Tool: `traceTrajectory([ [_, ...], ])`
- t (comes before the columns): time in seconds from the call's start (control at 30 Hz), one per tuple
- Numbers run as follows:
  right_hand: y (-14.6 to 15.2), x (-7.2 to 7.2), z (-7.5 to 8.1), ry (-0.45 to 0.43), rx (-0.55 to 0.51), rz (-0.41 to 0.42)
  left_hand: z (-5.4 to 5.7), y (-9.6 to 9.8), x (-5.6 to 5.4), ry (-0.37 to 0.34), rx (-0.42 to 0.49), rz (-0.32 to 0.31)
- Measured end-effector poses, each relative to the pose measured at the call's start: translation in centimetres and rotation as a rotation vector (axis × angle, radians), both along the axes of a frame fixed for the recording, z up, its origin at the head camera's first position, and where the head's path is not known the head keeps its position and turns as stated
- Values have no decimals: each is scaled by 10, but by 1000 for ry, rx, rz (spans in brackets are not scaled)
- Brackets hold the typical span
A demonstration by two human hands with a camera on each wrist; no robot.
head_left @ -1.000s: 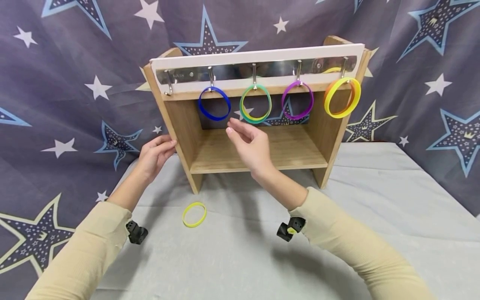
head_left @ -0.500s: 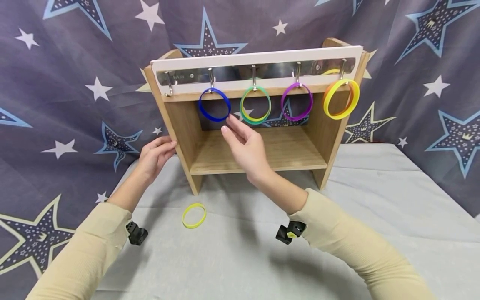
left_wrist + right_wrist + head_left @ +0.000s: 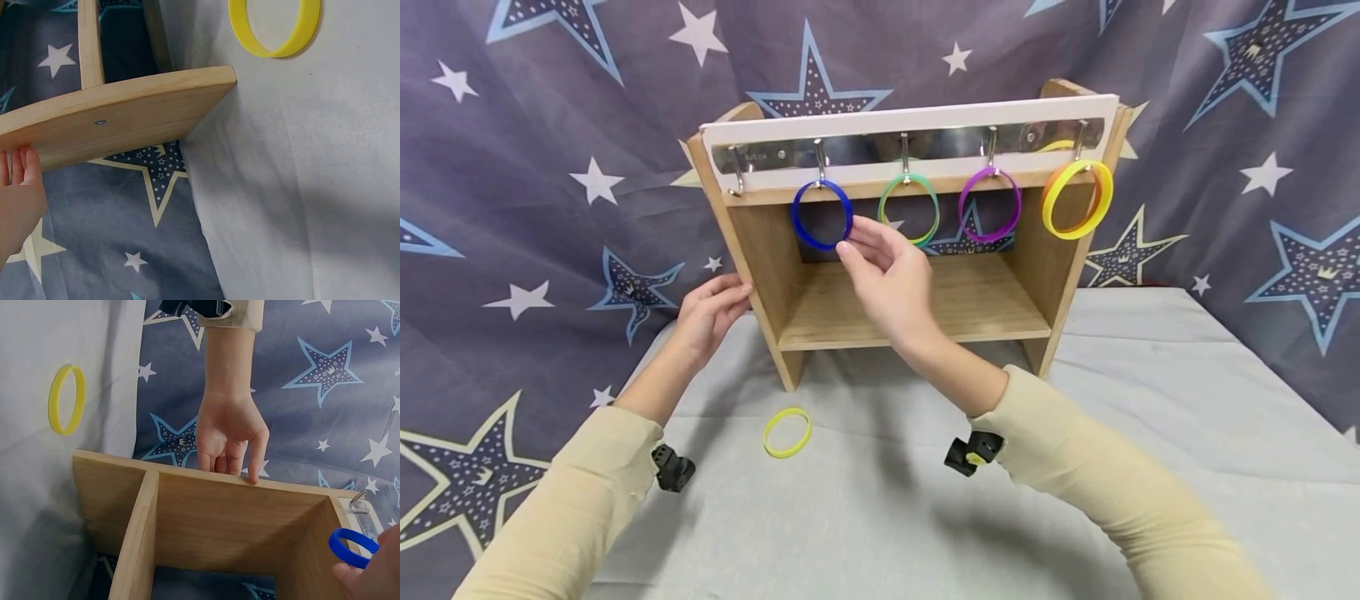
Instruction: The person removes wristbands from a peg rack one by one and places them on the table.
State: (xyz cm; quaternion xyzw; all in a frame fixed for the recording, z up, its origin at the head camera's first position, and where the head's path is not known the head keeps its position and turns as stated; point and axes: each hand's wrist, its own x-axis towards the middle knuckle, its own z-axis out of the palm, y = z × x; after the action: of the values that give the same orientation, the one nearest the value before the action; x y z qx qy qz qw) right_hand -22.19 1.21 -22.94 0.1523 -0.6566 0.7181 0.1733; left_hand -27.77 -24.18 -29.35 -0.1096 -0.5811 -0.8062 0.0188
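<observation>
Blue ring (image 3: 343,553), star-patterned grey backdrop (image 3: 647,108)

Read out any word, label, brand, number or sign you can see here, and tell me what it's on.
Nothing is legible in these pictures.
Metal hook strip: a faint mark near its left end in the head view, too small and blurred to read.
Blue ring and loose yellow ring: no lettering shows.
Backdrop: stars and small crowns, no words.

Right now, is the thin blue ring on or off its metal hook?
On: the blue ring hangs, its top caught on the metal hook; the right hand pinches its side.
</observation>
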Motion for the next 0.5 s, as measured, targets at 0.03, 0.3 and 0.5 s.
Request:
traceTrajectory([
  [0.03, -1, -2, 0, 9, 2, -11, 0, 0, 0, -2, -2, 0],
  [0.3, -8, -13, 1, 109, -22, -125, -2, -2, 0, -11, -5, -5],
  [0.5, -8, -17, 5, 148, -62, -216, 0, -2, -1, 9, -9, -4],
])
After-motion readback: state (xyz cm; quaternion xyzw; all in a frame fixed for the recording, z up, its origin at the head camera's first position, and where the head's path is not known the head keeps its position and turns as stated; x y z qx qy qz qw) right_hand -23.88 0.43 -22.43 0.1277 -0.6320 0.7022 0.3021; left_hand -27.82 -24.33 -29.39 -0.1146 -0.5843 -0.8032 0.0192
